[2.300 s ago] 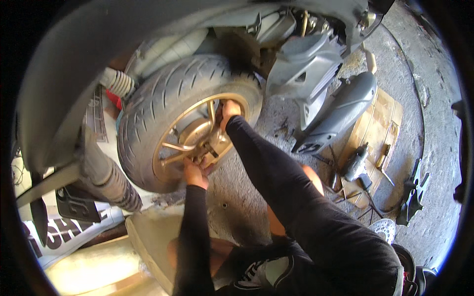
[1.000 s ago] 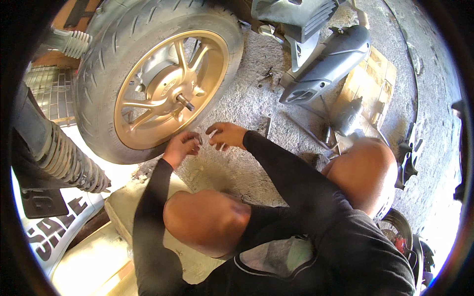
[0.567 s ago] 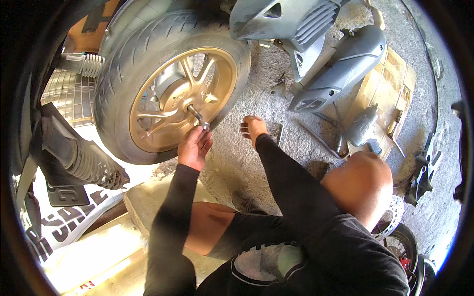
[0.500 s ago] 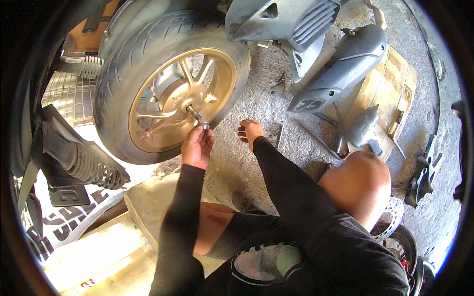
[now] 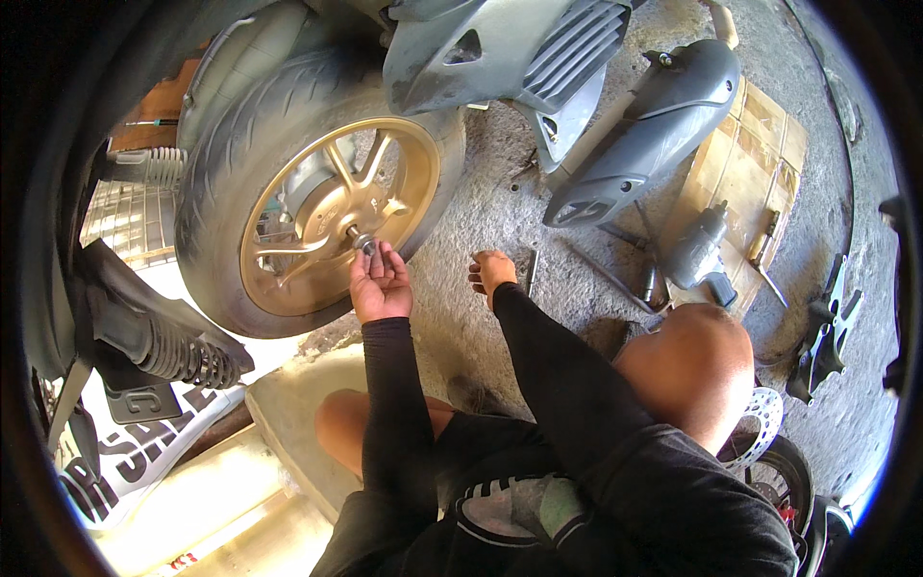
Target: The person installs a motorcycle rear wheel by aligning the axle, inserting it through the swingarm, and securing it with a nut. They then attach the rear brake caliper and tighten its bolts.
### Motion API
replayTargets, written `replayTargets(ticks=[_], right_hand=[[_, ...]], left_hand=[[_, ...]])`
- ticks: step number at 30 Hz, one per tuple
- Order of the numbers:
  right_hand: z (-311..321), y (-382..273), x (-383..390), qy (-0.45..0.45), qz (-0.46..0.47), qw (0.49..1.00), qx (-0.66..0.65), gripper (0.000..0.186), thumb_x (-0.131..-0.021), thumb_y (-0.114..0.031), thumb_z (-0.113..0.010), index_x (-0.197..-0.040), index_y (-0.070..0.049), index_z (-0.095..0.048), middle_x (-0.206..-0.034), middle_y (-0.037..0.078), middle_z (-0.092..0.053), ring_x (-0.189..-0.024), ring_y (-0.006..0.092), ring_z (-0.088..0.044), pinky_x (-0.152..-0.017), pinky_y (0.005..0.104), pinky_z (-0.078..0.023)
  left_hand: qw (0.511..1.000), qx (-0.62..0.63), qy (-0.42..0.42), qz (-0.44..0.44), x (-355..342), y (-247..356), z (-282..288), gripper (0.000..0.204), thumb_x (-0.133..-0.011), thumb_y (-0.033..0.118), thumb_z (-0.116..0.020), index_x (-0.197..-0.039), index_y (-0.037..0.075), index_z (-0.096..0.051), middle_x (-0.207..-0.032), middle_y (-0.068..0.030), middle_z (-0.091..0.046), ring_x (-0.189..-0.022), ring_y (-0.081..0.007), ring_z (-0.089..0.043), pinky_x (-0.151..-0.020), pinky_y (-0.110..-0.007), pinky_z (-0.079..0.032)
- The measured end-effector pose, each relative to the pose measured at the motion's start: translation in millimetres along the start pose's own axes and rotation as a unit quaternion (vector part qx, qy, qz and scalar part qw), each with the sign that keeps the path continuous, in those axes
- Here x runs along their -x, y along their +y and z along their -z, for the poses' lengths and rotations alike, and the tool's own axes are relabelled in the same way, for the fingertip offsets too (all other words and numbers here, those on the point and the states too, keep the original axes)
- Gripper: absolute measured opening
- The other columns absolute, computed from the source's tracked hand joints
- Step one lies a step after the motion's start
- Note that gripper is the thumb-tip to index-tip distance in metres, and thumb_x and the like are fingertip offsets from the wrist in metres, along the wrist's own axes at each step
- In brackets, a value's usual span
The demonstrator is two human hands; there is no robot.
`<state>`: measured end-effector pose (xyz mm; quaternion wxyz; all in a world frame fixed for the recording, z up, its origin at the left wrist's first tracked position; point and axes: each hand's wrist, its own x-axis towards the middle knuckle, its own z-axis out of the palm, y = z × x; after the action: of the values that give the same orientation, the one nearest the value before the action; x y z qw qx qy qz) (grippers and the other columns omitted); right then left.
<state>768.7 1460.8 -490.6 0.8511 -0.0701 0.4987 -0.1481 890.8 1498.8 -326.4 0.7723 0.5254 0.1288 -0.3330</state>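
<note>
My left hand (image 5: 383, 287) has its thumb and fingertips on a small round metal collar (image 5: 364, 246) at the outer end of the axle (image 5: 353, 233). The axle sticks out of the hub of a scooter wheel with gold spokes (image 5: 338, 159) and a black tire (image 5: 216, 183). To the right, my right hand (image 5: 493, 270) hovers over the floor with its fingers curled in. Whatever it may hold is hidden. A thin metal rod (image 5: 532, 272) lies on the concrete just beside it.
A grey exhaust cover (image 5: 644, 130) rests at the upper right. An impact wrench (image 5: 700, 245) lies on flattened cardboard (image 5: 745, 168), near a bent bar (image 5: 606, 274). A shock absorber (image 5: 168, 351) stands left of my arm; a brake disc (image 5: 760, 428) is by my right knee.
My left hand has pushed inward with the collar, which now sits at the axle end and closer to the hub. The view has shifted slightly; my right hand stays curled.
</note>
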Motion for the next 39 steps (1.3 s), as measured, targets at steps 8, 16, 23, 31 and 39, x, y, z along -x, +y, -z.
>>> replayTargets(ticks=[8,16,23,31,39], right_hand=[[0.3,4.3,-6.8,0.012,0.004,1.0,-0.01,0.013,-0.09,-0.019,-0.056,-0.098,-0.009,-0.057,-0.078,0.006,-0.057,-0.062,0.0178,-0.057,-0.053,0.0332,-0.044],[0.3,16.9,-14.8,-0.003,-0.005,0.999,0.032,0.029,-0.091,-0.033,-0.058,-0.104,-0.007,-0.059,-0.078,0.009,-0.059,-0.064,0.0223,-0.059,-0.057,0.0364,-0.046],[-11.9,26.3,-74.5,-0.09,0.087,0.988,0.094,0.086,-0.084,-0.073,-0.046,-0.135,-0.004,-0.045,-0.112,0.018,-0.061,-0.089,0.0268,-0.06,-0.074,0.0407,-0.049],[-12.8,-13.6,-41.5,-0.151,0.184,0.85,0.47,0.066,-0.087,-0.053,-0.057,-0.135,-0.008,-0.048,-0.106,0.019,-0.063,-0.095,0.0316,-0.062,-0.078,0.0435,-0.051],[-55.8,-159.8,106.1,-0.132,0.096,0.55,0.819,0.051,-0.085,-0.049,-0.061,-0.113,-0.007,-0.065,-0.09,0.013,-0.072,-0.08,0.0218,-0.068,-0.069,0.0342,-0.055]], left_hand=[[0.999,-0.001,0.041,-0.003,-24.2,9.1,-10.4,0.028,-0.087,0.03,-0.069,-0.106,0.012,-0.06,-0.103,0.0018,-0.064,-0.089,-0.0156,-0.059,-0.079,-0.032,-0.05],[0.988,-0.15,0.029,-0.018,-22.0,-42.4,29.9,0.053,-0.095,0.049,-0.048,-0.129,0.008,-0.045,-0.129,-0.0091,-0.054,-0.115,-0.0227,-0.052,-0.097,-0.039,-0.041],[0.839,-0.484,-0.249,-0.003,-14.6,-131.6,73.3,0.086,-0.094,0.066,-0.031,-0.148,-0.001,-0.025,-0.144,-0.0178,-0.04,-0.132,-0.0291,-0.04,-0.108,-0.036,-0.031],[0.891,-0.39,-0.223,-0.063,-42.0,-174.6,109.1,0.056,-0.098,0.047,-0.038,-0.131,0.003,-0.045,-0.123,-0.0096,-0.054,-0.113,-0.0215,-0.051,-0.097,-0.036,-0.038],[0.813,-0.574,-0.096,-0.02,-52.5,-189.1,81.5,0.018,-0.09,0.015,-0.057,-0.097,-0.001,-0.06,-0.081,-0.0095,-0.06,-0.068,-0.0191,-0.059,-0.063,-0.032,-0.051]])
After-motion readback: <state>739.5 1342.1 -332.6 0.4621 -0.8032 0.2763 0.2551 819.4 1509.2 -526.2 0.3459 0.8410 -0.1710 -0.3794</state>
